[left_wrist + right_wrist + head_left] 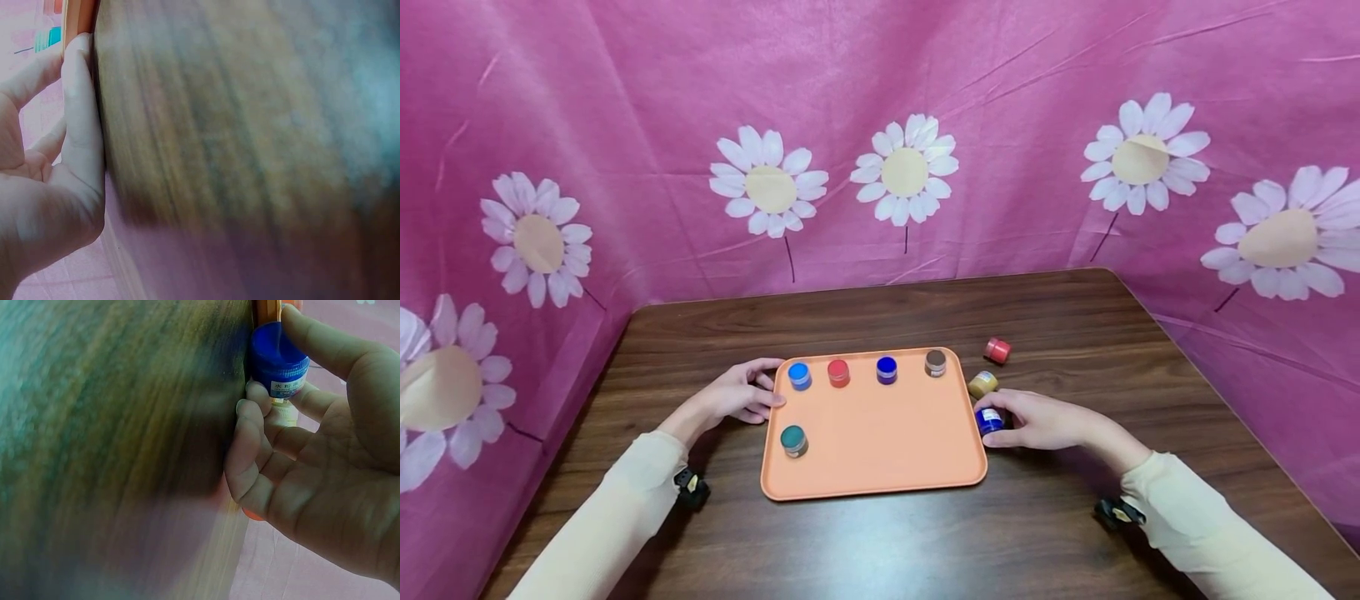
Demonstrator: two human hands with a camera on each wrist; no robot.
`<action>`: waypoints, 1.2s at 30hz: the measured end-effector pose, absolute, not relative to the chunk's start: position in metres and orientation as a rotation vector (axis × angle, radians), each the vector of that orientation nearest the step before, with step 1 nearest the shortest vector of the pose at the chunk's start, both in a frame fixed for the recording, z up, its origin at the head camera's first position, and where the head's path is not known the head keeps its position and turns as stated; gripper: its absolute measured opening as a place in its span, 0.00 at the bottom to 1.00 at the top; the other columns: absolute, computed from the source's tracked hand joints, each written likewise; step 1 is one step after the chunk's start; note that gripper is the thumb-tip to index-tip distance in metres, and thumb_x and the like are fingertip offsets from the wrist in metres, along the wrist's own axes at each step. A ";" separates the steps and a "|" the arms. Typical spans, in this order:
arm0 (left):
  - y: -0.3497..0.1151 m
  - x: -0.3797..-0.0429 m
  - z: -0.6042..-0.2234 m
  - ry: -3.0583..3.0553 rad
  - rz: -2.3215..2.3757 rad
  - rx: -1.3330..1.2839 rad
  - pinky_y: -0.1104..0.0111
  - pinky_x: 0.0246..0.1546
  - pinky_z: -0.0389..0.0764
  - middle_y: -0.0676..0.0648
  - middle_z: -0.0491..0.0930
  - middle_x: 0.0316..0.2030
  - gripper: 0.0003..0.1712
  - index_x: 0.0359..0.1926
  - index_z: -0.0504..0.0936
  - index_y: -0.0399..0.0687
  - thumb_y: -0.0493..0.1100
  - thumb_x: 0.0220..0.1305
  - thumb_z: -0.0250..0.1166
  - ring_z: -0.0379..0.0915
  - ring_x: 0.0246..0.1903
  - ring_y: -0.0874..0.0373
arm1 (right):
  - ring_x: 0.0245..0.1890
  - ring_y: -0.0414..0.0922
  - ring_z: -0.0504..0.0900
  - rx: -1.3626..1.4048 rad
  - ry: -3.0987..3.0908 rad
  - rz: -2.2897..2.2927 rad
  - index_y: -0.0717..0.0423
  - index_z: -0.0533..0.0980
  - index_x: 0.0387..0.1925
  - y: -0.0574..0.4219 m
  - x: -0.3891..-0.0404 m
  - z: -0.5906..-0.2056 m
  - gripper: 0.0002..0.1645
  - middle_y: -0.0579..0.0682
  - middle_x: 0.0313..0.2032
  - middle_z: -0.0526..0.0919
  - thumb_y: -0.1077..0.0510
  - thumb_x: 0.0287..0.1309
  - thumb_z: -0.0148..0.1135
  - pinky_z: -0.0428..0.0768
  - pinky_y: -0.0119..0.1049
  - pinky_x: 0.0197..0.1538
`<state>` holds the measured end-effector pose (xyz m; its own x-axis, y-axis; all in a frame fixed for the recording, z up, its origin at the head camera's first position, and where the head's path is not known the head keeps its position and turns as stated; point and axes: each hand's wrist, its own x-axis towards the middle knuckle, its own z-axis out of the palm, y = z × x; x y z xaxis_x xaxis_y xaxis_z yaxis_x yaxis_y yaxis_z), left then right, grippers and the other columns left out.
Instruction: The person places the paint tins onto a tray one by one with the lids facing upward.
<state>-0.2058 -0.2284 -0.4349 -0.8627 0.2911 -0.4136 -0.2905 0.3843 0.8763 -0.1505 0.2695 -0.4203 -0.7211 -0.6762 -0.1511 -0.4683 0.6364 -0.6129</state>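
At the right edge of the orange tray (880, 433), my right hand (1045, 421) pinches a dark blue paint jar (990, 421) between thumb and fingers. Its blue lid (275, 347) and white label show in the right wrist view. My left hand (737, 392) rests against the tray's left rim, fingers spread and touching the edge. Along the tray's far side stand a light blue jar (800, 376), a red jar (838, 372), another dark blue jar (887, 370) and a brown jar (936, 362). A green jar (793, 441) stands near the left side.
Just beyond my right hand, a yellow jar (982, 383) lies on its side on the wooden table (865, 550). Farther back lies a red jar with a pale red lid (997, 350). A pink cloth (1000, 67) with daisies hangs around the table's far side and flanks.
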 end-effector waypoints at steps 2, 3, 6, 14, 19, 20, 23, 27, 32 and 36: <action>-0.229 -0.206 -0.435 2.137 1.502 0.002 0.66 0.26 0.85 0.41 0.70 0.47 0.48 0.75 0.62 0.47 0.37 0.58 0.76 0.81 0.25 0.57 | 0.41 0.40 0.75 -0.919 2.494 -0.787 0.52 0.77 0.56 0.269 -0.150 -0.420 0.26 0.45 0.45 0.77 0.41 0.65 0.67 0.76 0.35 0.43; -0.229 -0.206 -0.434 2.136 1.502 0.003 0.66 0.26 0.85 0.41 0.70 0.47 0.48 0.75 0.62 0.47 0.37 0.58 0.76 0.81 0.25 0.57 | 0.41 0.40 0.75 -0.922 2.495 -0.788 0.52 0.77 0.56 0.269 -0.150 -0.420 0.26 0.44 0.45 0.77 0.41 0.65 0.67 0.76 0.34 0.43; -0.229 -0.206 -0.434 2.134 1.499 0.005 0.67 0.26 0.85 0.41 0.70 0.47 0.47 0.75 0.62 0.47 0.37 0.58 0.75 0.81 0.26 0.57 | 0.41 0.40 0.75 -0.929 2.495 -0.794 0.52 0.77 0.55 0.269 -0.150 -0.419 0.25 0.44 0.44 0.77 0.42 0.65 0.68 0.76 0.34 0.43; -0.229 -0.206 -0.434 2.136 1.492 -0.006 0.66 0.26 0.85 0.41 0.70 0.47 0.47 0.75 0.62 0.47 0.37 0.58 0.75 0.81 0.26 0.57 | 0.37 0.40 0.74 -0.925 2.475 -0.809 0.53 0.78 0.56 0.269 -0.150 -0.418 0.26 0.44 0.43 0.77 0.43 0.65 0.68 0.75 0.33 0.38; -0.228 -0.206 -0.433 2.138 1.489 -0.005 0.66 0.26 0.85 0.41 0.70 0.48 0.47 0.75 0.62 0.47 0.37 0.58 0.75 0.81 0.26 0.57 | 0.25 0.37 0.74 -0.926 2.416 -0.851 0.54 0.78 0.56 0.270 -0.149 -0.413 0.24 0.42 0.37 0.78 0.46 0.65 0.69 0.75 0.32 0.27; -0.228 -0.206 -0.433 2.138 1.488 -0.002 0.66 0.27 0.85 0.41 0.70 0.48 0.48 0.75 0.62 0.47 0.37 0.58 0.75 0.81 0.26 0.57 | 0.23 0.36 0.74 -0.923 2.404 -0.858 0.54 0.78 0.56 0.271 -0.149 -0.412 0.24 0.41 0.36 0.78 0.46 0.65 0.69 0.75 0.31 0.26; -0.228 -0.207 -0.434 2.138 1.486 0.003 0.66 0.27 0.85 0.41 0.70 0.48 0.48 0.76 0.61 0.47 0.38 0.58 0.76 0.81 0.27 0.57 | 0.22 0.35 0.75 -0.940 2.374 -0.878 0.54 0.78 0.56 0.271 -0.148 -0.407 0.23 0.39 0.33 0.79 0.48 0.65 0.69 0.75 0.31 0.25; -0.228 -0.208 -0.435 2.139 1.484 0.007 0.65 0.27 0.86 0.40 0.70 0.48 0.48 0.76 0.61 0.47 0.38 0.58 0.76 0.81 0.27 0.56 | 0.21 0.34 0.75 -0.943 2.360 -0.885 0.55 0.78 0.57 0.271 -0.149 -0.401 0.23 0.38 0.30 0.79 0.48 0.66 0.68 0.76 0.31 0.24; -0.228 -0.208 -0.434 2.139 1.484 -0.003 0.65 0.27 0.86 0.40 0.70 0.49 0.47 0.75 0.62 0.48 0.38 0.58 0.76 0.81 0.27 0.56 | 0.23 0.37 0.76 -0.900 2.346 -0.906 0.54 0.77 0.59 0.268 -0.152 -0.392 0.27 0.41 0.31 0.79 0.45 0.65 0.68 0.76 0.32 0.26; -0.229 -0.207 -0.434 2.137 1.482 -0.012 0.65 0.27 0.86 0.40 0.70 0.49 0.47 0.75 0.62 0.49 0.38 0.58 0.76 0.81 0.27 0.56 | 0.30 0.41 0.80 -0.925 2.330 -0.961 0.56 0.78 0.57 0.262 -0.156 -0.388 0.26 0.45 0.36 0.79 0.46 0.65 0.69 0.79 0.34 0.33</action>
